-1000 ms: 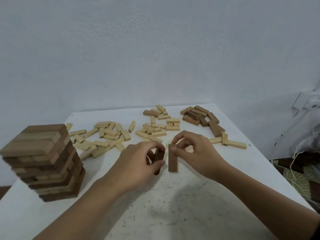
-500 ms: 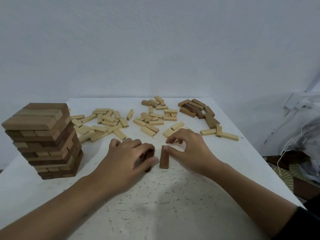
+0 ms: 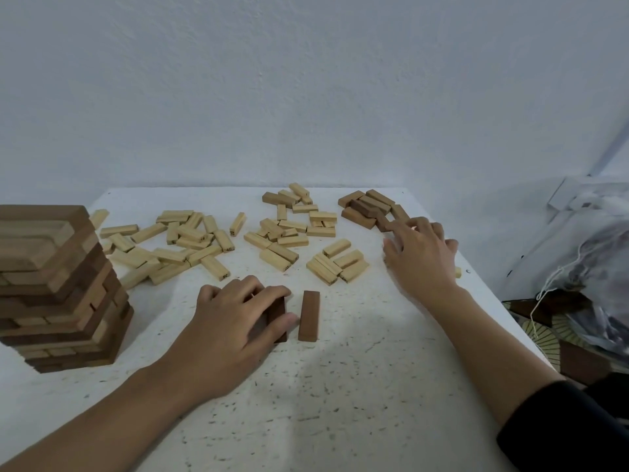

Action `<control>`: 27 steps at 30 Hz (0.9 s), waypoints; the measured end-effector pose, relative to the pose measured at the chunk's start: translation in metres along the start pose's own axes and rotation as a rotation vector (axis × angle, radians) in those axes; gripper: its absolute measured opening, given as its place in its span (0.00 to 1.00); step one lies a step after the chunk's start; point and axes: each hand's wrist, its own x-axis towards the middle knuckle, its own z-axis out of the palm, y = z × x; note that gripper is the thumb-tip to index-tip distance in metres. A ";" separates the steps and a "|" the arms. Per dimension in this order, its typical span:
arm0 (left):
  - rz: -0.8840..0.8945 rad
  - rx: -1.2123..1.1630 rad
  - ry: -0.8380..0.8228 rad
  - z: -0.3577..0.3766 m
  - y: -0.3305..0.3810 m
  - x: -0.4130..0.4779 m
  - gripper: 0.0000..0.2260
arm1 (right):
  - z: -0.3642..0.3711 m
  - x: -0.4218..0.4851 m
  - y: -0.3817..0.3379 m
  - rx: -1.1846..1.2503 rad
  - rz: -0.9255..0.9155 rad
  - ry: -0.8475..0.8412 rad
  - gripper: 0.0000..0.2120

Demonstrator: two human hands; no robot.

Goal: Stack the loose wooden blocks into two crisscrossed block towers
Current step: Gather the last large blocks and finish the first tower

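One crisscrossed tower (image 3: 58, 284) of dark and pale layers stands at my 9 o'clock on the white table (image 3: 340, 403). My left hand (image 3: 231, 328) lies near the middle, its fingers bent over a dark block (image 3: 279, 318) and the thumb along its right side; how many blocks it covers I cannot tell. Just beside it, toward 3 o'clock, a lone dark block (image 3: 309, 315) lies flat and untouched. My right hand (image 3: 418, 257) is out at 1 o'clock, with its fingers loosely spread and nothing held. Its forefinger touches the near edge of the dark pile (image 3: 367, 206). Pale loose blocks (image 3: 190, 240) are scattered from 10 to 12 o'clock.
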 end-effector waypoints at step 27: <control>0.136 0.022 -0.164 -0.010 0.001 -0.003 0.21 | -0.032 -0.058 -0.051 0.520 -0.649 -0.155 0.03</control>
